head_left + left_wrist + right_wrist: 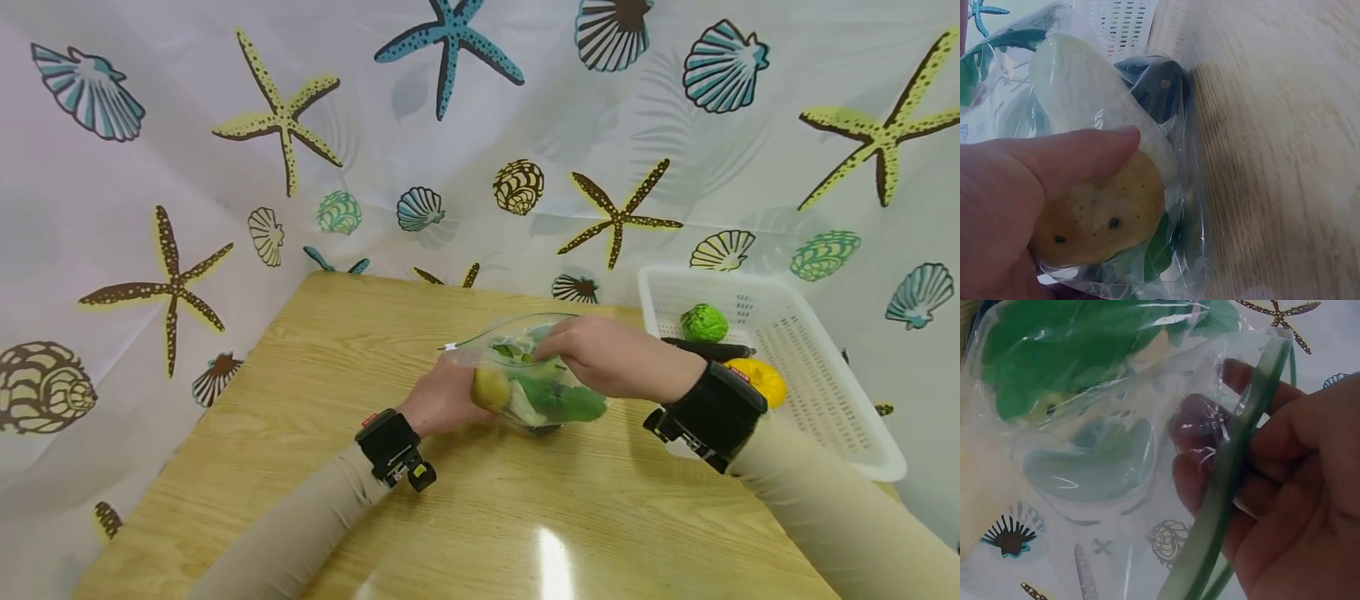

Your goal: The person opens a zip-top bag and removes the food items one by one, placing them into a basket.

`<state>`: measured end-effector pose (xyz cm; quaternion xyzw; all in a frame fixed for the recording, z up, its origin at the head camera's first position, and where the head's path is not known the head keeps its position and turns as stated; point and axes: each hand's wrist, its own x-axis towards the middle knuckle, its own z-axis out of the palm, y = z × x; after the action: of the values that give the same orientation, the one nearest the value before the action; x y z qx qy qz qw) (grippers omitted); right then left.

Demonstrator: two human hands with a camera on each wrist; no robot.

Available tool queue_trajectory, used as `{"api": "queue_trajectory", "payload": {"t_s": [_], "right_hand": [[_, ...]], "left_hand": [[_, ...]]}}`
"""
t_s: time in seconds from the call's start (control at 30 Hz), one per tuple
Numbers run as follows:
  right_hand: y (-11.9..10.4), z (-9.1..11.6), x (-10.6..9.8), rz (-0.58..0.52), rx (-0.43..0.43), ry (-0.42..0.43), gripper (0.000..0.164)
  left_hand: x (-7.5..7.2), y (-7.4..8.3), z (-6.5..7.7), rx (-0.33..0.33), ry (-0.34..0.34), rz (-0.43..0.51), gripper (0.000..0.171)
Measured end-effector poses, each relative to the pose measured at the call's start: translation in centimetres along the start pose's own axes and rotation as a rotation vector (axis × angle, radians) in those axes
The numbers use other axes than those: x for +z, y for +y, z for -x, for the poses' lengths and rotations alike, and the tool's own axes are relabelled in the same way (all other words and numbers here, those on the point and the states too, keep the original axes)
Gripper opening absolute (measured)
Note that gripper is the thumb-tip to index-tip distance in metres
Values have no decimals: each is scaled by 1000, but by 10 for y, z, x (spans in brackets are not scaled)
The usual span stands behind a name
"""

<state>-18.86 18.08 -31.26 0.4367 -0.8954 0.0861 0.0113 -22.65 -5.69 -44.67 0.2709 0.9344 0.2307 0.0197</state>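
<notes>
A clear zip bag [517,323] with a green closure strip [1244,434] and a white slider [450,346] stands on the wooden table, its mouth gaping. Inside are a spotted potato [1097,219], a long white vegetable [1085,87], a green leafy piece [1085,356] and a dark item [1163,94]. My left hand [448,393] grips the bag's lower side, thumb pressed over the potato. At the mouth, my right hand [611,354] holds the bag's edge, fingers curled behind the green strip and showing through the plastic.
A white perforated basket [840,392] stands at the right, partly behind my right wrist. It holds a bumpy green vegetable [705,323], a long dark vegetable [701,348] and a yellow one [765,382]. A sea-patterned sheet [465,150] hangs behind the table [322,358].
</notes>
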Motion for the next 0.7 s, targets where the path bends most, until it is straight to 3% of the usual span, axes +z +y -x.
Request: {"api": "queue_trajectory", "payload": {"t_s": [0.17, 0.23, 0.43, 0.7], "right_hand": [[9, -14, 11, 37, -35, -2, 34], [12, -19, 17, 41, -28, -13, 29], [15, -33, 29, 14, 36, -92, 16], [14, -47, 42, 8, 117, -197, 20]], "left_hand": [[1, 0, -3, 14, -11, 18, 78], [1, -1, -3, 2, -14, 19, 82], [0, -1, -1, -36, -38, -24, 101], [-2, -1, 1, -5, -36, -56, 92]]}}
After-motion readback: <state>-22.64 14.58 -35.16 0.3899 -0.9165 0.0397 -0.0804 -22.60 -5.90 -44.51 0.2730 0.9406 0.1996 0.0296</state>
